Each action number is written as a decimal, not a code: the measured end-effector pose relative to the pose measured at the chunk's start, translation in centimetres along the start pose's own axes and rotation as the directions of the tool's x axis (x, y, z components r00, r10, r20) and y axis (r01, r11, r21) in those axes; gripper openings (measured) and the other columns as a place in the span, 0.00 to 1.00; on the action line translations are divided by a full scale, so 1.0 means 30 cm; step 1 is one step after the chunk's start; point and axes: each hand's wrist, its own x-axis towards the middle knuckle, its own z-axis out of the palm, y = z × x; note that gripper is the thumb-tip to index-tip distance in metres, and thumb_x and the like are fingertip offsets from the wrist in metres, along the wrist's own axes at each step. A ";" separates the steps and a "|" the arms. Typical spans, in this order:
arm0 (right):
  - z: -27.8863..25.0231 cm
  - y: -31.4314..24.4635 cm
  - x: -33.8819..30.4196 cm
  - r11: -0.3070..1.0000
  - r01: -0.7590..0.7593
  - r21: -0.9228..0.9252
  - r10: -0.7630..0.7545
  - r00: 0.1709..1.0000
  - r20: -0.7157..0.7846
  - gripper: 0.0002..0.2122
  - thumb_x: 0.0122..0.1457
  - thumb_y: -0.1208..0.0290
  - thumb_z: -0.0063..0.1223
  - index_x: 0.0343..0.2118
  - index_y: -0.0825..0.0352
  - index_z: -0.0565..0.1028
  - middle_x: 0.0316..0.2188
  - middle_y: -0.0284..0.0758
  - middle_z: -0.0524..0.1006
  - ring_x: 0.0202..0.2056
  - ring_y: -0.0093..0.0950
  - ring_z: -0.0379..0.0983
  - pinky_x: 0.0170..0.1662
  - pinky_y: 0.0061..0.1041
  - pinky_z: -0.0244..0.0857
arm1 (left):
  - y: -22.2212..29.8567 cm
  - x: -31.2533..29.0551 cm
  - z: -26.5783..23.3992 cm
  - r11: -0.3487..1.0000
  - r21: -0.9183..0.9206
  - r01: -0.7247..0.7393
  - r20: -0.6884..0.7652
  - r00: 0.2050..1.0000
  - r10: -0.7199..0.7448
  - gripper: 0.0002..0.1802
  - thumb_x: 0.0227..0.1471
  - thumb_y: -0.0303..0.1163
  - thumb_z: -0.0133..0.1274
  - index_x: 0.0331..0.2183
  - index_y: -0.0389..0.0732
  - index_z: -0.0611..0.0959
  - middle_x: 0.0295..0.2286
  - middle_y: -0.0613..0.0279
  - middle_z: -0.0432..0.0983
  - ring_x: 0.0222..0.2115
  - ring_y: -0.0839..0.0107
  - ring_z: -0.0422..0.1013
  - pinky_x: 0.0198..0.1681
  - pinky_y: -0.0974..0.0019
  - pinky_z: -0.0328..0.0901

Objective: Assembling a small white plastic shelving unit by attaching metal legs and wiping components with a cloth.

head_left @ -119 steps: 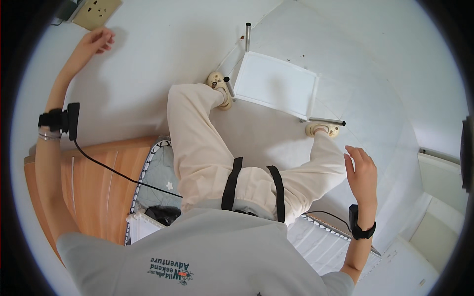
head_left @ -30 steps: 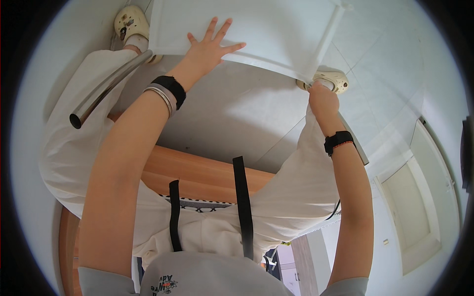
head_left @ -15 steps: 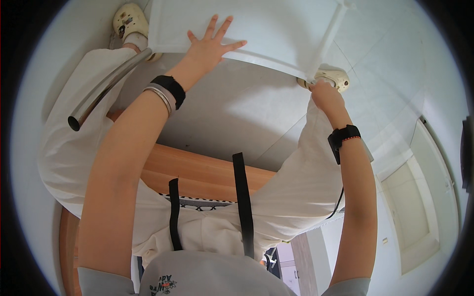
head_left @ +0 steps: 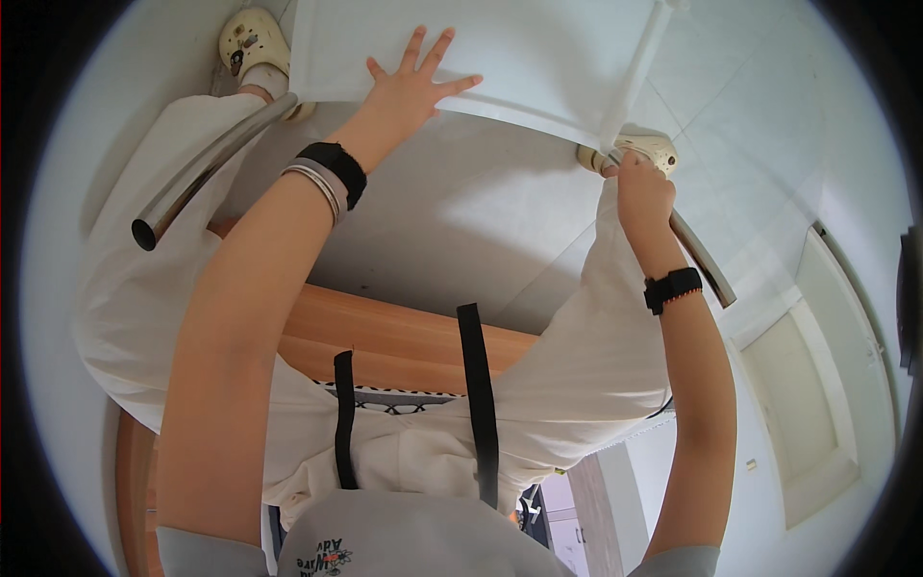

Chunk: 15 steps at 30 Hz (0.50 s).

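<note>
A white plastic panel (head_left: pixel 538 58) with raised edges lies at the top of the view, between my feet. My left hand (head_left: pixel 409 91) rests flat on its near edge, fingers spread. From the panel's near left corner a curved metal tube (head_left: pixel 207 173) sticks out toward me, with its dark hollow end showing. A second metal tube (head_left: pixel 702 260) is at the near right corner. My right hand (head_left: pixel 644 197) is closed round this tube close to the corner and hides part of it. Whether that tube is fully seated cannot be seen.
My legs in pale trousers (head_left: pixel 144 288) are spread on both sides, with a cream clog (head_left: pixel 254 43) at the left and another clog (head_left: pixel 654 149) by the right corner. Wooden boards (head_left: pixel 385 332) lie under me. A white door (head_left: pixel 803 404) stands at the right.
My right hand has shifted slightly toward me and turned. The right tube's lower part now shows beside my forearm. My left hand stays on the panel.
</note>
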 end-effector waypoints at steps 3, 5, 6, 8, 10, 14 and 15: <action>0.018 0.003 -0.023 0.998 -0.008 -0.067 0.006 1.000 -0.027 0.08 0.48 0.72 0.47 0.31 0.66 0.66 0.21 0.32 0.72 0.24 0.25 0.73 0.20 0.21 0.66 | -0.005 0.003 0.002 1.000 -0.004 0.007 0.008 1.000 -0.007 0.39 0.42 0.35 0.53 0.51 0.75 0.54 0.57 0.62 0.30 0.56 0.50 0.35 0.39 0.29 0.56; 0.037 0.013 -0.021 0.997 0.002 -0.073 -0.006 0.999 -0.046 0.06 0.49 0.72 0.46 0.30 0.67 0.66 0.21 0.32 0.72 0.23 0.25 0.73 0.20 0.22 0.67 | 0.000 0.006 0.000 1.000 -0.017 0.010 0.028 1.000 -0.010 0.38 0.42 0.34 0.53 0.51 0.75 0.55 0.57 0.62 0.30 0.56 0.50 0.35 0.40 0.29 0.56; 0.047 0.018 -0.016 0.997 0.014 -0.076 -0.019 0.998 -0.066 0.05 0.49 0.73 0.46 0.28 0.67 0.66 0.20 0.32 0.72 0.22 0.26 0.73 0.20 0.22 0.67 | 0.000 0.007 -0.001 1.000 -0.020 0.010 0.027 1.000 -0.010 0.38 0.42 0.34 0.53 0.51 0.75 0.55 0.57 0.62 0.30 0.56 0.50 0.35 0.40 0.29 0.56; 0.026 0.021 -0.011 0.999 0.030 -0.024 -0.031 0.998 -0.052 0.04 0.49 0.73 0.46 0.26 0.67 0.67 0.20 0.34 0.73 0.21 0.27 0.73 0.20 0.23 0.67 | 0.004 -0.004 0.002 1.000 -0.030 0.007 -0.006 1.000 -0.007 0.38 0.42 0.32 0.53 0.51 0.75 0.55 0.57 0.62 0.30 0.56 0.50 0.34 0.40 0.28 0.54; 0.020 0.021 -0.004 0.999 0.042 0.028 -0.041 0.998 -0.039 0.04 0.49 0.73 0.45 0.25 0.67 0.67 0.19 0.35 0.73 0.21 0.28 0.74 0.20 0.23 0.67 | 0.005 -0.004 -0.002 0.999 -0.036 0.015 0.013 1.000 -0.015 0.38 0.43 0.32 0.52 0.51 0.75 0.56 0.57 0.62 0.30 0.56 0.50 0.33 0.41 0.28 0.54; 0.019 0.021 0.008 0.997 -0.005 0.076 0.002 0.999 0.039 0.04 0.50 0.72 0.44 0.25 0.67 0.67 0.19 0.38 0.75 0.23 0.31 0.74 0.21 0.24 0.68 | 0.014 -0.002 -0.025 0.997 -0.069 0.036 0.064 0.997 -0.032 0.37 0.43 0.32 0.52 0.51 0.75 0.56 0.57 0.61 0.30 0.56 0.51 0.32 0.41 0.28 0.52; 0.019 0.023 0.010 0.995 -0.018 0.096 0.011 0.998 0.070 0.04 0.50 0.72 0.44 0.26 0.67 0.68 0.19 0.39 0.75 0.23 0.31 0.75 0.21 0.25 0.68 | 0.017 -0.001 -0.026 0.997 -0.071 0.032 0.066 0.997 -0.028 0.37 0.43 0.32 0.52 0.51 0.75 0.56 0.57 0.61 0.30 0.56 0.51 0.32 0.41 0.28 0.52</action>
